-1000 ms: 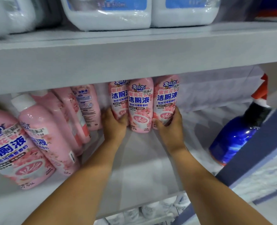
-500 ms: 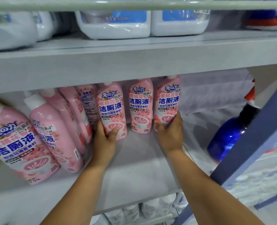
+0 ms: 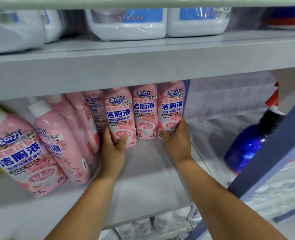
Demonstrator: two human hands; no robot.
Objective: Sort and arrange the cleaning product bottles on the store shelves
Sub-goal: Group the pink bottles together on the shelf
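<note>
Middle shelf (image 3: 153, 184): grey, holds all the pink stock.
White jugs (image 3: 127, 23): on the board above that shelf, wrapped, out of play.
Blue sprayer (image 3: 247, 146): far right of the shelf, tilted, well apart from the pinks.
Leaning pinks (image 3: 60, 144): left end of the shelf, several tipped rightward, one label turned away; not yet squared up.
Upright trio: back centre of the shelf, labels forward. Left bottle (image 3: 119, 116) slightly forward of the row; mid bottle (image 3: 145, 111) free-standing; right bottle (image 3: 171, 110) in line.
Left hand (image 3: 113, 149): curled round the left bottle's base, thumb on the front.
Right hand (image 3: 177, 141): wrapped round the right bottle's lower side.
Progress, by estimate: three faced, the leaning group and the shelf's bare front centre outstanding.
</note>
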